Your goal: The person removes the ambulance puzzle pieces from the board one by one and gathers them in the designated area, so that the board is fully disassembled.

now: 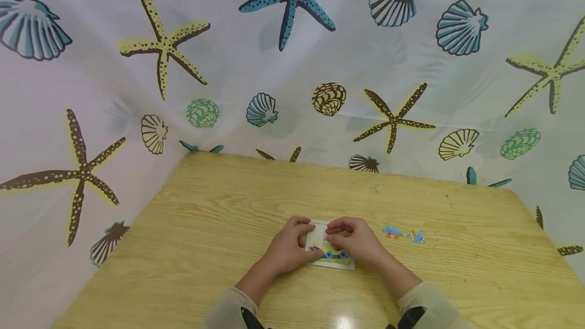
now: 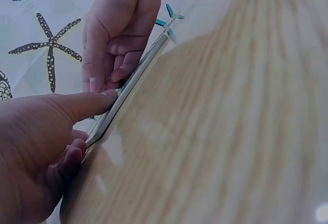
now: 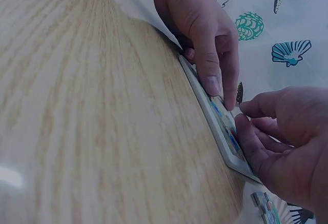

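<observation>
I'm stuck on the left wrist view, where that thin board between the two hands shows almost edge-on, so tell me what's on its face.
Observer: From the head view, the board carries part of a picture with blue wheels along its lower portion.
Operator: My view shows no loose pieces. Do you see any?
Observer: Yes, in the head view some loose pieces lie on the table, off to the right of the right hand.
</observation>
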Motion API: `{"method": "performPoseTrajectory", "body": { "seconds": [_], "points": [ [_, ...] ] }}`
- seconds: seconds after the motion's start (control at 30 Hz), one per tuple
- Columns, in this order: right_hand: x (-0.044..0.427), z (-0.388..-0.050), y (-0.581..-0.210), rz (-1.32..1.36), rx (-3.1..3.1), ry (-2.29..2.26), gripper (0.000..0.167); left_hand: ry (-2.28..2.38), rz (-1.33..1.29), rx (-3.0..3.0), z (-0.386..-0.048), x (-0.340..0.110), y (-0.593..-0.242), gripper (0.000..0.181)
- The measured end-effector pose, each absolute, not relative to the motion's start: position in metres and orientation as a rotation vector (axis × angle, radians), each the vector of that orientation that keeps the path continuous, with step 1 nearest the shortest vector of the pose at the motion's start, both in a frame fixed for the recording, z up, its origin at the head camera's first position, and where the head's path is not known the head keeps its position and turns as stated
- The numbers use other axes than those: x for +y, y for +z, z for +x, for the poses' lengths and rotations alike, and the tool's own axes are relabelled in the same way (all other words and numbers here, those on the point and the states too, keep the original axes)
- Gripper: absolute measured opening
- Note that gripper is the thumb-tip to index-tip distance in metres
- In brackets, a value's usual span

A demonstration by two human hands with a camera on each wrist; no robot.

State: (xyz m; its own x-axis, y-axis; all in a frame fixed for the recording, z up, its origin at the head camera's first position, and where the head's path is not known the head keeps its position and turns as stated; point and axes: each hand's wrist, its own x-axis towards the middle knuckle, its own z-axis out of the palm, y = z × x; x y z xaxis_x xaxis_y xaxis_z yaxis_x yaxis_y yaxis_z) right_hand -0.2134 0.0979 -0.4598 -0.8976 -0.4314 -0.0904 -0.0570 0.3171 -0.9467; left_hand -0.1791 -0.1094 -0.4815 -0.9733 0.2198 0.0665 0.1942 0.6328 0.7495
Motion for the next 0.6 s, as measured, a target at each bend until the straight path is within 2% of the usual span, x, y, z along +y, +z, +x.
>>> {"method": "performPoseTrajectory", "body": {
  "seconds": [0.33,0.6],
  "points": [
    [0.0984,-0.2140,-0.4588,-0.450,2.265,-1.584,0.022,1.241,0.354,2.847,-0.1783,-0.1060,-0.4789,0.068],
    [0.0995,-0.2136,-0.4600,-0.484,2.281,-1.546,0.024,1.195,0.326,2.883,-0.1782,-0.1021,-0.4786,0.072]
  ]
}}
